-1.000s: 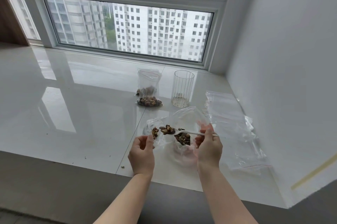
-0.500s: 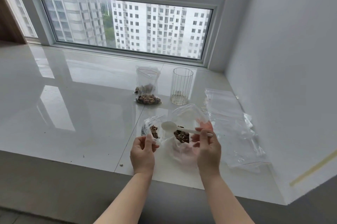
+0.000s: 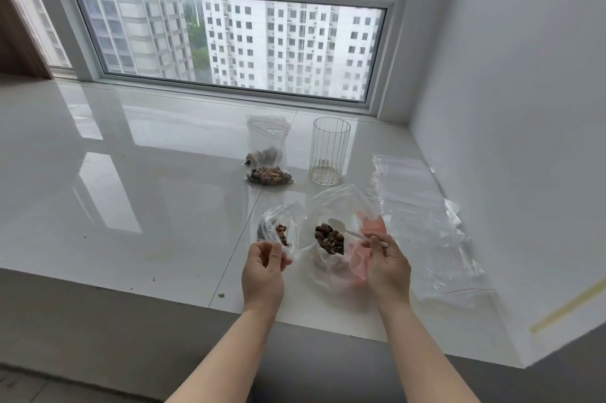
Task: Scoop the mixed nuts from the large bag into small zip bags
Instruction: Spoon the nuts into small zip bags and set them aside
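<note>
on a glossy white window ledge, a person's left hand (image 3: 264, 266) pinches the rim of a small zip bag (image 3: 279, 229) holding a few nuts, while the right hand (image 3: 387, 266) grips a white plastic spoon (image 3: 344, 229), its empty bowl inside the large bag (image 3: 341, 232) just above the mixed nuts (image 3: 329, 238). both forearms reach forward, hands close together.

Left of the filled zip bags (image 3: 268, 153) the sill (image 3: 114, 173) lies open; glass holder (image 3: 330, 150) and empty bags (image 3: 423, 225) crowd the right.
</note>
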